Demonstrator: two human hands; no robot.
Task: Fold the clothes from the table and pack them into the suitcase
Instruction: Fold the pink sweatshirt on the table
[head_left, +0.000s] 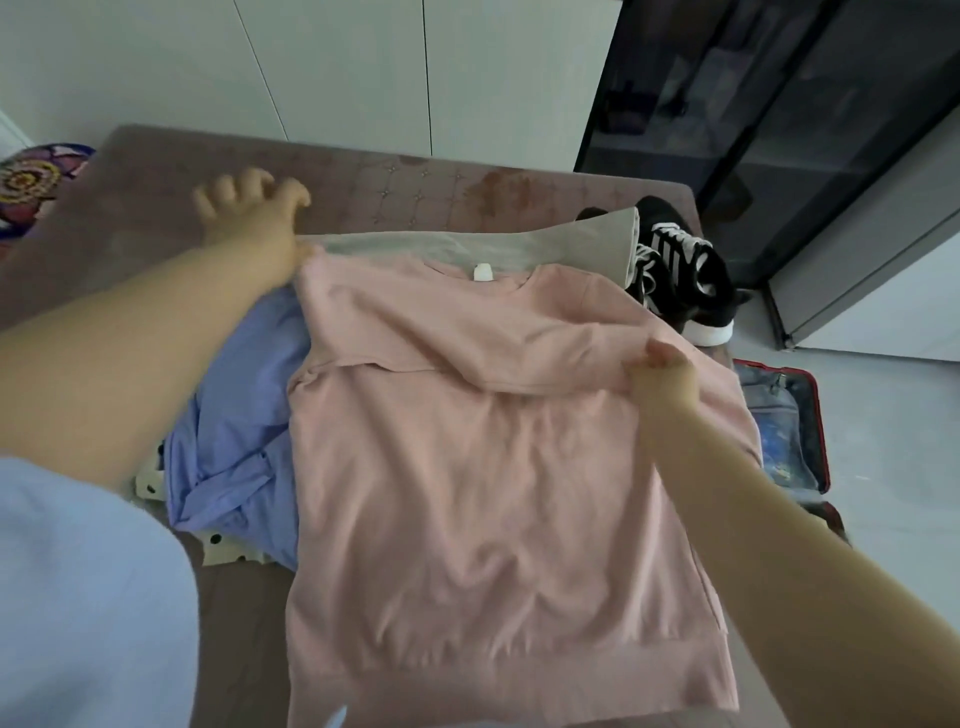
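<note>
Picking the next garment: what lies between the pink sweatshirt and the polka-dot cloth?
In the head view, a crumpled blue shirt lies between the pink sweatshirt and the polka-dot cloth.

Landmark: pink sweatshirt (493, 467). Grey garment (571, 244) beyond its collar: mostly covered. Blue shirt (234, 415) to its left: right part hidden beneath it. Polka-dot fabric (218, 551) at its near left: only edges show. Suitcase (818, 431) to its right: largely hidden by it and a forearm (779, 545). Left hand (249, 218) at its far-left shoulder: motion-blurred, grip unreadable. Its collar label (483, 272): too small to read.
</note>
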